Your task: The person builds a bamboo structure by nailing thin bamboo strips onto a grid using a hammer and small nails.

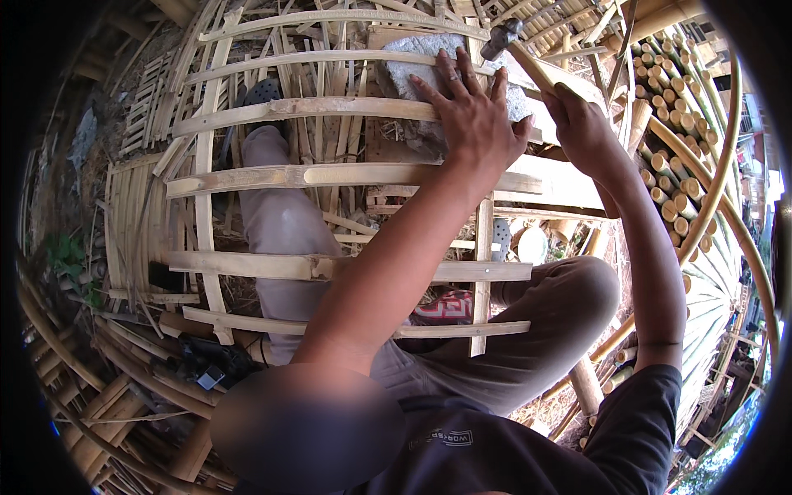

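Left hand point(478, 136): fingers spread, palm down on the bamboo frame point(276, 176), clutching nothing. Right hand point(584, 132): clenched round the wooden handle of the hammer point(529, 65), head near left fingertips. Frame lies across legs point(287, 219), upper slats over grey stone point(406, 80).

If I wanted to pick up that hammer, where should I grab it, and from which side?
Probably by the handle, back from the metal head, coming from the person's right. The handle slants down and right from the head, offering a slim length to wrap around, and the right hand grips it there. The left hand lies spread on the other side.
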A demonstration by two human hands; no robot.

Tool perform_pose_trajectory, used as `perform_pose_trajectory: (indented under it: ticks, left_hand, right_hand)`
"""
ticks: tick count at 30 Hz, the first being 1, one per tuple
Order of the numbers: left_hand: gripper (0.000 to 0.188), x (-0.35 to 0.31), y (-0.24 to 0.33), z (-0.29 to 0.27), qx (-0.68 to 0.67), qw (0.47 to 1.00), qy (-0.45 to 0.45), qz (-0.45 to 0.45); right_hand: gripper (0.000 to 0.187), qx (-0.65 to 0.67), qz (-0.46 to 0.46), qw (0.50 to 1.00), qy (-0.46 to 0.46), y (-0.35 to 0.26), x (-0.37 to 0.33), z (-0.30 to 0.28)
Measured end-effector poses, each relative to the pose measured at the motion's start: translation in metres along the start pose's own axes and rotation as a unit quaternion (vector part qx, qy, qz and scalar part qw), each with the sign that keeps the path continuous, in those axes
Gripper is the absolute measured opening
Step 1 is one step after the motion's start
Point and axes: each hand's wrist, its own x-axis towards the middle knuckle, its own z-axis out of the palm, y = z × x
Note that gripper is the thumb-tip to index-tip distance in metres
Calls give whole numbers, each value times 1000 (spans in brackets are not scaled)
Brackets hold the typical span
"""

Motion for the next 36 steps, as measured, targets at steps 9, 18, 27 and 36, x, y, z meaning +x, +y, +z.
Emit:
perform_pose_trajectory:
  ticks: [9, 18, 27, 36]
  left_hand:
    - [75, 1, 0, -3, 19, 999, -29, -1]
    - [74, -3, -3, -3, 7, 1000, -17, -6]
    - [74, -6, 0, 2, 17, 1000, -8, 0]
    - [72, -2, 0, -1, 12, 1000, 1, -4]
  right_hand:
    - [25, -5, 63, 997, -54, 10, 0, -14]
    - [24, 46, 211, 976, 19, -11, 11, -10]
    - [28, 41, 266, 963, 9, -6, 7, -10]
    - [27, 4, 116, 992, -52, 8, -3, -4]
